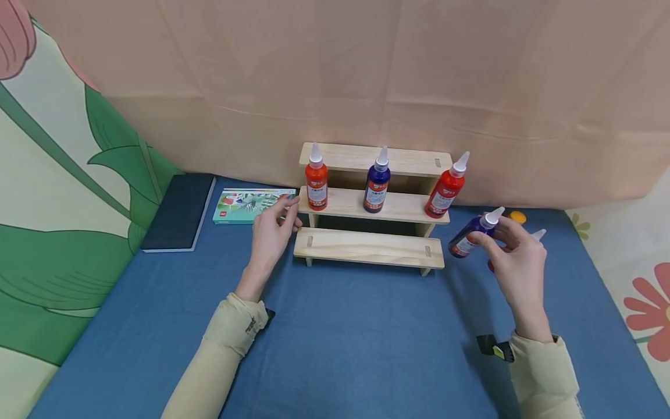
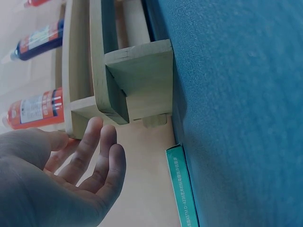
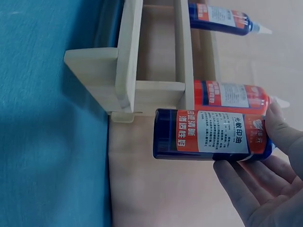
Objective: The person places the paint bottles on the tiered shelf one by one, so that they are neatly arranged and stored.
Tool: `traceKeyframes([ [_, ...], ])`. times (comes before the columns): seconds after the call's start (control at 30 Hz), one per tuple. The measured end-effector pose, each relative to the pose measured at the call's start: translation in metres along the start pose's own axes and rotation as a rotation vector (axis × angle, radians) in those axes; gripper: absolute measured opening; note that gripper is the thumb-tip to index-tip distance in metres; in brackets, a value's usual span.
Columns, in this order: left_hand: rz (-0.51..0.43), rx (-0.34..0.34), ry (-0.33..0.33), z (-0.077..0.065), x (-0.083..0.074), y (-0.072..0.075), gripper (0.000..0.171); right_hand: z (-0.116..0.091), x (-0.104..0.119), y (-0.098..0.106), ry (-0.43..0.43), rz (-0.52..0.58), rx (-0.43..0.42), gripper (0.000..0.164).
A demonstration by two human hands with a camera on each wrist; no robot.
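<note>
I'm seeing right hand (image 1: 520,256) pinching blue bottle (image 3: 203,135) near neck, bottle slanting left of palm, label reading "光敏印油". Left hand (image 1: 269,230) lying just beside shelf (image 1: 366,245), fingers loosely apart; contact I'm not making out. Behind it, green box (image 2: 182,189) showing "ASTM D-4236".

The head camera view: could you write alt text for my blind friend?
A person's right hand holds a blue bottle above a blue table, right of a wooden stand. Its middle shelf holds a red bottle, another blue one and a second red one; the left hand is beside it.
</note>
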State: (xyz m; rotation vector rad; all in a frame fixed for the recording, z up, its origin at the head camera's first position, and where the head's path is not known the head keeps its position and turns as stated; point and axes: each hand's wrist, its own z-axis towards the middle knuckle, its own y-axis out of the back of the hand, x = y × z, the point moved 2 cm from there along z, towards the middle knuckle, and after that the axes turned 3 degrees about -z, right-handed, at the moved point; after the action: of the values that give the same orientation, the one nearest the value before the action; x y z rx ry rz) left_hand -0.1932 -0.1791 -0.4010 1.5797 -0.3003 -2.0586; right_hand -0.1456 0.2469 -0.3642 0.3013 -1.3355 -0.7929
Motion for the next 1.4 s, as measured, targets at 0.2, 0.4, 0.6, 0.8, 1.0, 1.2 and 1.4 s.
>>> traceKeyframes([
  [0.2,-0.007,0.003,0.009,0.0,0.0,0.0,0.033,-0.001,0.008,-0.003,0.04,0.028,0.003,0.05],
  [0.4,-0.001,-0.002,0.002,0.0,0.0,0.0,0.033,-0.001,0.016,-0.007,0.047,0.031,0.024,0.049],
  [0.6,-0.003,-0.001,0.001,0.0,0.0,0.0,0.032,-0.002,0.021,-0.012,0.089,0.034,0.054,0.049],
  [0.8,-0.006,-0.003,0.0,0.0,-0.001,0.0,0.032,-0.002,0.025,-0.021,0.138,0.066,0.099,0.051],
  [1.0,-0.005,-0.005,-0.005,0.0,0.0,-0.001,0.032,-0.002,0.025,-0.028,0.169,0.072,0.111,0.05],
  [1.2,-0.006,0.001,-0.006,0.002,0.001,-0.001,0.032,-0.002,0.024,-0.031,0.158,0.052,0.12,0.051],
  [1.4,-0.003,-0.007,-0.005,0.001,0.001,0.0,0.032,-0.003,0.022,-0.035,0.145,0.054,0.15,0.052],
])
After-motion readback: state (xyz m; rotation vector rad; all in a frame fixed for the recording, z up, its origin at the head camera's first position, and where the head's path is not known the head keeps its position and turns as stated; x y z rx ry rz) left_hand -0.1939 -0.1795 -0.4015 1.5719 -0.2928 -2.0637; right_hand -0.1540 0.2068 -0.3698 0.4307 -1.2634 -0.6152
